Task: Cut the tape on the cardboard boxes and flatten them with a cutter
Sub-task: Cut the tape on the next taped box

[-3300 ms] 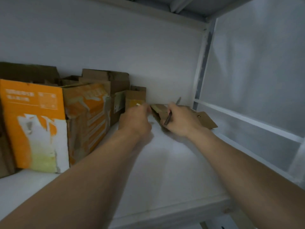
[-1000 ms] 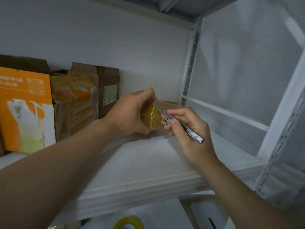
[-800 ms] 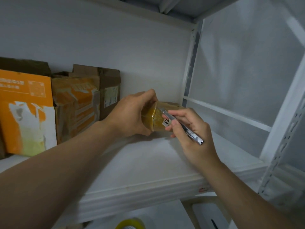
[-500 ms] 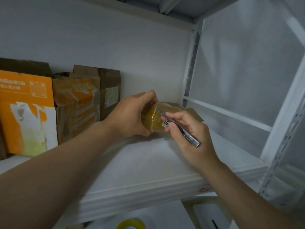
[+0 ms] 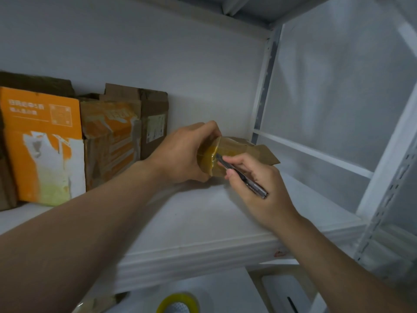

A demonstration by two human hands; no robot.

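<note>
Presently the small taped box (image 5: 208, 162) sits at the rear middle of the white shelf (image 5: 203, 224), held between both hands; whether its underside touches the board cannot be told. The left hand (image 5: 180, 154) grips the box's left end, fingers curled over the top and thumb wrapped round the near side. The right hand (image 5: 259, 186) holds the cutter (image 5: 244, 178) pen-fashion, thumb and forefinger pinching the body while the remaining fingers are curled beneath it. The cutter slants up and to the left, its tip touching the glossy yellow-brown tape on the box's near face, close to the left thumb. A brown cardboard flap (image 5: 265, 152) projects behind and to the right of the box. Three further boxes stand against the back wall on the left: a large orange box (image 5: 42, 141), a worn orange-printed box (image 5: 110, 136) just beside it, and a plain brown box (image 5: 154, 123) bearing a label, nearest the left hand. Below the shelf's front edge, a roll of yellow tape (image 5: 178, 301) is partly in view. A perforated metal upright (image 5: 264, 86) stands at the rear right corner.
</note>
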